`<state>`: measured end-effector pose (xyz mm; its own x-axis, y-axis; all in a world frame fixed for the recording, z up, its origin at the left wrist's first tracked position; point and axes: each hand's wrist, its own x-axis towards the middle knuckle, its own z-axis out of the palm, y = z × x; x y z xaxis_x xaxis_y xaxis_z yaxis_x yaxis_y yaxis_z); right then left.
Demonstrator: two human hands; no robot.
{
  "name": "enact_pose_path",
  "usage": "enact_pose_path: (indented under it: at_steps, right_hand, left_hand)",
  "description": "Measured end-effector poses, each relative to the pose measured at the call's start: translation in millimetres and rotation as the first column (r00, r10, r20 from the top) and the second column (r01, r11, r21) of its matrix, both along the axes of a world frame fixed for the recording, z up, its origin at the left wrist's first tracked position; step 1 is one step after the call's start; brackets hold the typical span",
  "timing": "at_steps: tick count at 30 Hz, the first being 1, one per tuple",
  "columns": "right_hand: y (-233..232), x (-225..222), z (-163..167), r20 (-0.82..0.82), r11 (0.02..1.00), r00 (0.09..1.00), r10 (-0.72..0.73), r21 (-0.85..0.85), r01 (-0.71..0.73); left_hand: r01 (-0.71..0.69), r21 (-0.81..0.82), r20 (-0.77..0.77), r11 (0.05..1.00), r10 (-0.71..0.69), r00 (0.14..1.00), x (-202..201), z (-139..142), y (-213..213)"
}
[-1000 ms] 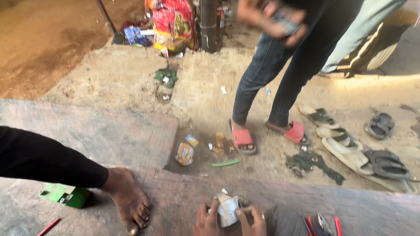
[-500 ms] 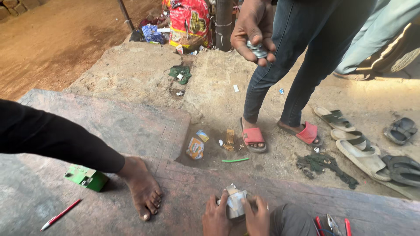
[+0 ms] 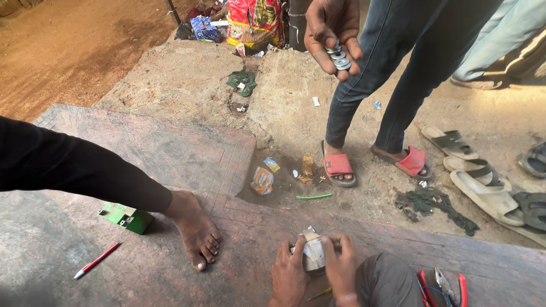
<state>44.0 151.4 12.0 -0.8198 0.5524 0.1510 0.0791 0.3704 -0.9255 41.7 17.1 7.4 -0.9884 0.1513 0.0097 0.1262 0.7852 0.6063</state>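
Two hands: left hand [image 3: 288, 274] and right hand [image 3: 342, 267], both at the bottom edge, wrapped around one small thing.
Held thing: small metal part [image 3: 312, 254], grey and shiny, with a bit of white paper on top; low in the middle, just above the stone floor [image 3: 170, 148].
Left hand state: fingers curled, pressed on the left side of the part.
Right hand state: fingers curled, pressed on the right side and top of the part.
Close on the right: grey knee [image 3: 387, 281], then red-handled pliers [image 3: 446, 284] lying on the floor.
Close on the left: bare foot [image 3: 196, 230] of another person, flat on the floor, toes near the left hand but not touching; black trouser leg [image 3: 68, 167] running off to the left.
Further left: green box [image 3: 126, 216] just beside the heel; red pencil [image 3: 96, 260] lying well apart.
Above the hands: dip in the ground with an orange wrapper [image 3: 262, 179], small scraps, and a thin green stick [image 3: 314, 196].
Standing person: blue jeans [image 3: 398, 74], red sandals [image 3: 339, 166] on both feet.
Standing person's hand [image 3: 330, 34]: fingers bent, pinching a few silver rings [image 3: 340, 58] like washers.
Right side: loose sandals [image 3: 483, 182], pale and dark, on the dirt; dark rag [image 3: 432, 203] near them.
Far top: red printed sack [image 3: 256, 23], blue packet [image 3: 203, 28], brown dirt ground [image 3: 74, 51].
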Motion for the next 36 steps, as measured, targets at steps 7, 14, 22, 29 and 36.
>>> enact_pose_path:
  at_steps: [7, 14, 22, 29, 36]
  right_hand:
    - [6, 20, -2, 0.041, 0.996, 0.999, -0.033, 0.087, 0.030]
    - [2, 4, 1, 0.126, 0.985, 0.991, -0.040, -0.161, 0.060]
    - [10, 26, -9, 0.124, 1.000, 0.992, -0.011, -0.020, 0.014]
    - [17, 40, -18, 0.059, 0.980, 0.995, 0.079, 0.177, -0.088]
    - [21, 53, -21, 0.017, 0.873, 0.982, 0.188, 0.455, -0.175]
  left_hand:
    - [-0.001, 0.019, -0.016, 1.000, 0.001, 1.000, -3, 4, 0]
    - [-0.002, 0.006, 0.046, 1.000, 0.002, 0.999, 0, 6, 0]
    - [-0.009, 0.023, 0.032, 1.000, 0.009, 0.999, -3, 4, 1]
    - [-0.005, 0.031, -0.016, 1.000, 0.005, 1.000, -2, 4, 0]
    - [-0.005, 0.040, 0.044, 0.999, 0.003, 0.999, 0, 10, 0]
